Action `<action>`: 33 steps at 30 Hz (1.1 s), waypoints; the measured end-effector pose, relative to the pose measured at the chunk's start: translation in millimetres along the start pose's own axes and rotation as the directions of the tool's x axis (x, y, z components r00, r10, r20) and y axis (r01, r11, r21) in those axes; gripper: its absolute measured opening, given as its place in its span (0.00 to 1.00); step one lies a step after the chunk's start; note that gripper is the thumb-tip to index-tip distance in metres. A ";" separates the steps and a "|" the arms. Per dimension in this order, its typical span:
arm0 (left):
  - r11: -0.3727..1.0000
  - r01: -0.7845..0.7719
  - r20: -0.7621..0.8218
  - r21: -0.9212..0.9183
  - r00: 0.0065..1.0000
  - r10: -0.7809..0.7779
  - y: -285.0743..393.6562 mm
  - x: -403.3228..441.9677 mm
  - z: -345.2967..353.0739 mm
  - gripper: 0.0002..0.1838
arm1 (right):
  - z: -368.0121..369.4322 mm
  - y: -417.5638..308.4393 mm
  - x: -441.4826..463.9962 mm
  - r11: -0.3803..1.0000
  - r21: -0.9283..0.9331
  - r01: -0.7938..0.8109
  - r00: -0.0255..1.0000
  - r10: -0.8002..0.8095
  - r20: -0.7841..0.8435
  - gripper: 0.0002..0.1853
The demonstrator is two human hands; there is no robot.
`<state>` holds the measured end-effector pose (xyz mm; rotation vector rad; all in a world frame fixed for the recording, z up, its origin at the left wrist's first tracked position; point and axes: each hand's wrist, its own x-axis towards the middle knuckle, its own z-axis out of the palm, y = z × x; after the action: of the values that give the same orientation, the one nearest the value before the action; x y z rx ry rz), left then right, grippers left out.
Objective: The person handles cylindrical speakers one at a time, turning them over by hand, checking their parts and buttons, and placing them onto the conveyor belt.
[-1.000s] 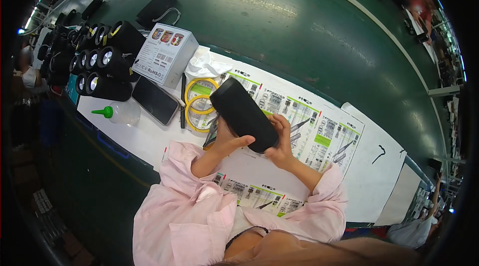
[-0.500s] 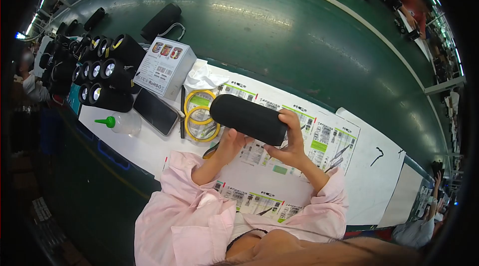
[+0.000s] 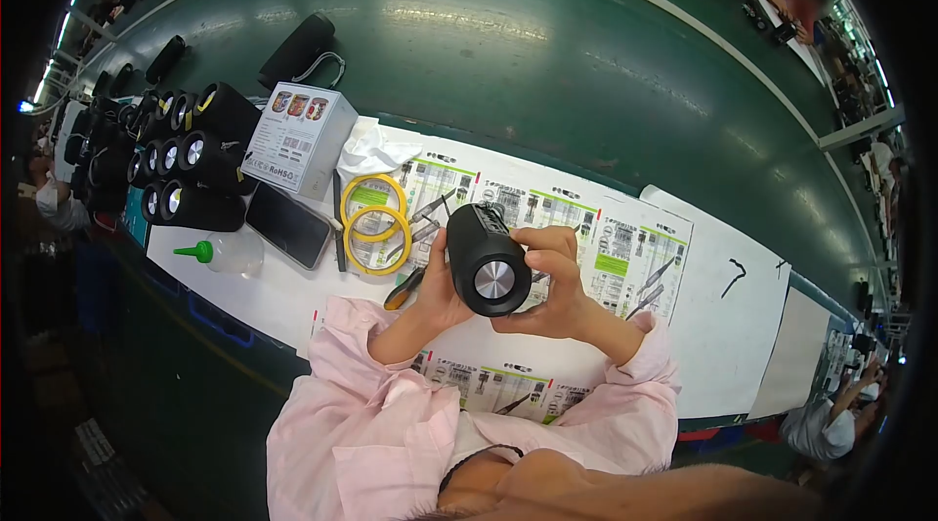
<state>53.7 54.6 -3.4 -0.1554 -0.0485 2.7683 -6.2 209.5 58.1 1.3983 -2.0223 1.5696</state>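
Note:
Between my two hands is a black cylindrical speaker [image 3: 479, 245], its round silver end facing me and a panel with a small strap showing on its upper side. My left hand [image 3: 442, 288] holds its left side. My right hand [image 3: 555, 288] grips the right side near the silver end, thumb below and fingers bent above. Under it lie printed sheets [image 3: 611, 262]. Left of the speaker are two yellow tape rings [image 3: 378, 239] and an orange-and-black handled tool [image 3: 404, 289].
Farther left are a phone [image 3: 289, 225], a green-tipped bottle [image 3: 233, 253], a white box [image 3: 299, 140], white cloth [image 3: 375, 150] and several black speakers [image 3: 200, 164]. Another speaker [image 3: 297, 50] lies beyond the box. People sit at both far sides.
The speaker has turned from lying lengthwise across my hands to having its silver end toward me. Both hands have shifted their hold around it.

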 end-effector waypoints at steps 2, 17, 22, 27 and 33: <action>1.000 0.016 0.050 -0.017 0.999 -0.015 2.7 0.0 2.6 0.35 | 1.4 -1.5 -0.7 1.000 0.021 -0.002 1.000 0.002 -0.007 0.45; 0.559 -0.120 -0.063 0.820 0.953 0.298 22.2 -15.9 9.4 0.50 | -3.9 1.2 4.3 0.994 0.004 -0.109 0.948 0.103 0.302 0.46; 0.159 -0.285 0.254 0.945 0.949 0.188 15.2 -26.3 24.9 0.53 | -7.8 3.9 5.3 0.926 0.197 -0.321 0.896 0.229 0.380 0.55; -0.135 -0.491 0.506 0.861 0.854 0.120 21.3 -20.7 13.7 0.55 | -5.3 6.8 4.0 0.860 0.335 -0.384 0.860 0.201 0.468 0.56; -0.226 -0.492 0.524 0.841 0.844 0.113 19.9 -18.3 26.3 0.49 | -2.3 10.0 4.0 0.877 0.266 -0.400 0.854 0.252 0.455 0.53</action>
<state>60.5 29.1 23.5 0.7478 2.3684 2.2162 -16.8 209.0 55.4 1.6947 -2.4218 2.0085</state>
